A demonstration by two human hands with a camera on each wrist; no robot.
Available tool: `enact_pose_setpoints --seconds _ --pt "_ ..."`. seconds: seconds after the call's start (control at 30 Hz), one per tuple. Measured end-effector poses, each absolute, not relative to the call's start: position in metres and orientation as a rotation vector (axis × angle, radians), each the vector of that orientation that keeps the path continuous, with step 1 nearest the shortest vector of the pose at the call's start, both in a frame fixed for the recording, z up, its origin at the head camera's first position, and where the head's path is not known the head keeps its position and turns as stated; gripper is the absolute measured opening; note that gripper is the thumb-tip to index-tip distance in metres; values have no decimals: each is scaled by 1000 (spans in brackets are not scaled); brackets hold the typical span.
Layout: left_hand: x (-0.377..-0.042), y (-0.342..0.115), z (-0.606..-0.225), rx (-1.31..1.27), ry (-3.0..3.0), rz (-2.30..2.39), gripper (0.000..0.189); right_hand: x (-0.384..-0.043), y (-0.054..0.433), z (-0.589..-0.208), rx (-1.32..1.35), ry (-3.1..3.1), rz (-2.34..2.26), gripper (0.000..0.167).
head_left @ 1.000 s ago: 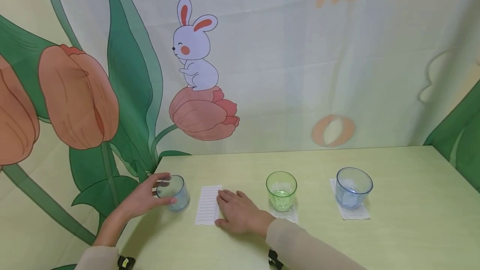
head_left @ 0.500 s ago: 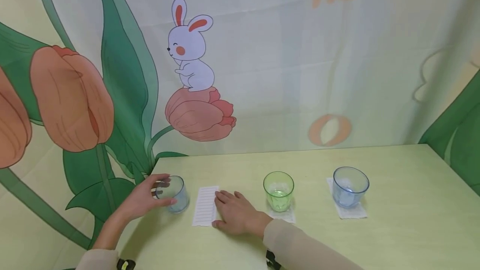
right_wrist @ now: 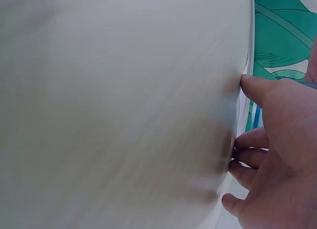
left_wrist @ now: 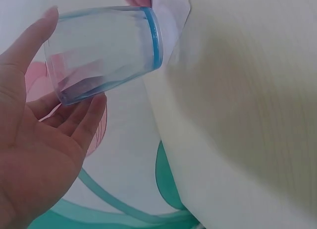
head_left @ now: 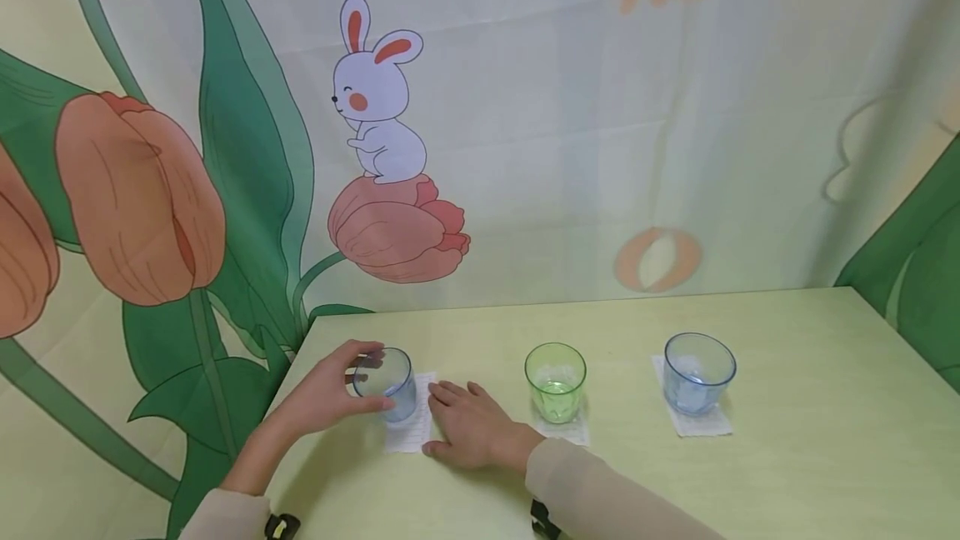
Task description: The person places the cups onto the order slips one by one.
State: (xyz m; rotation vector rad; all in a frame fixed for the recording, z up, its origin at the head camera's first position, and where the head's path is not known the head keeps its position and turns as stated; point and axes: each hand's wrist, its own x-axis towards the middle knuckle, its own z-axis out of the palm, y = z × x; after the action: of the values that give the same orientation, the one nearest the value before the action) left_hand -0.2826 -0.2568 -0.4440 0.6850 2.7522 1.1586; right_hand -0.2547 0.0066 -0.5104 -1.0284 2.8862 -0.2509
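My left hand (head_left: pixel 330 397) grips a clear bluish glass (head_left: pixel 399 394) near its rim, thumb on the near side and fingers on the far side. The upright glass overlaps the lined paper slip (head_left: pixel 408 440) at the table's left. In the left wrist view, the blue-tinted end of the glass lies close to the white slip. My right hand (head_left: pixel 477 430) rests flat on the table beside the slip, fingertips at its right edge. From the right wrist view, the fingers (right_wrist: pixel 250 157) press down onto the surface, mostly straight.
A green glass (head_left: pixel 557 390) stands on a paper slip (head_left: pixel 566 434) right of my right hand. Farther right, another blue glass (head_left: pixel 699 382) sits on its own slip (head_left: pixel 708 426). Behind the pale table (head_left: pixel 810 373) hangs a curtain (head_left: pixel 540 148) printed with tulips and a rabbit.
My left hand has carried the glass rightward from beside the slip to over it. The right hand has stayed in place; the head view has shifted slightly.
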Motion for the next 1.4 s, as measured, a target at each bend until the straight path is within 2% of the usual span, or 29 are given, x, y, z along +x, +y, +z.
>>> enact_pose_setpoints --seconds 0.4,1.4 --pt "-283 -238 -449 702 2754 1099 86 -255 8 -510 -1041 2902 -236 79" --pt "-283 -242 -453 595 2707 1149 86 -254 7 -506 -1034 2903 -219 79"
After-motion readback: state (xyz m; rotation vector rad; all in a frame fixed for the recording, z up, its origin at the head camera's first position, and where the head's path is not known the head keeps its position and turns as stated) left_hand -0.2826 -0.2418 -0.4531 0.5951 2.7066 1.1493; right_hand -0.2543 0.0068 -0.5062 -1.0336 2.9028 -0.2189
